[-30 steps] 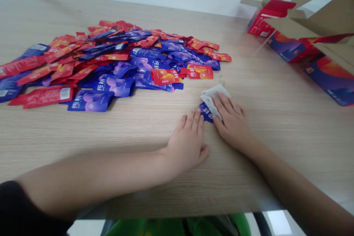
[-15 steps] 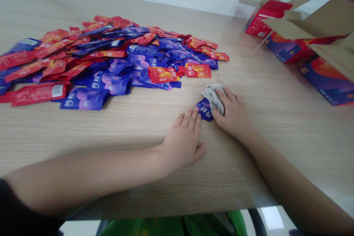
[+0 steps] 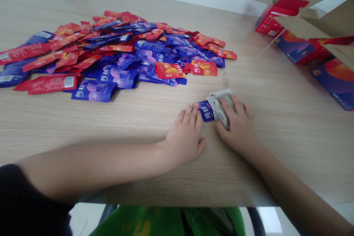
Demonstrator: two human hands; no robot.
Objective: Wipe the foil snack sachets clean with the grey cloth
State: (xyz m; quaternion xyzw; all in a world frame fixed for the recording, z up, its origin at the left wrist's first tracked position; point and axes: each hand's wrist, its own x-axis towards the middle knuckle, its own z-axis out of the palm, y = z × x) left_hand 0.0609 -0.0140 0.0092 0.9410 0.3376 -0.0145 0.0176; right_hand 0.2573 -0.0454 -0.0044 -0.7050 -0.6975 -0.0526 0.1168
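Head: L hand on pouch edge (pile apart).

Left grip touches blue sachet; right grip holds cloth on it.

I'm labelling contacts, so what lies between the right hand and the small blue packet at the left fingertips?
In the head view, a folded gray cloth lies between the right hand and the blue packet.

Your bare right hand has slid the folded pale-grey fabric cloth rightward and nearer you. The partly covered, flat blue-and-purple printed packet seems to have turned slightly.
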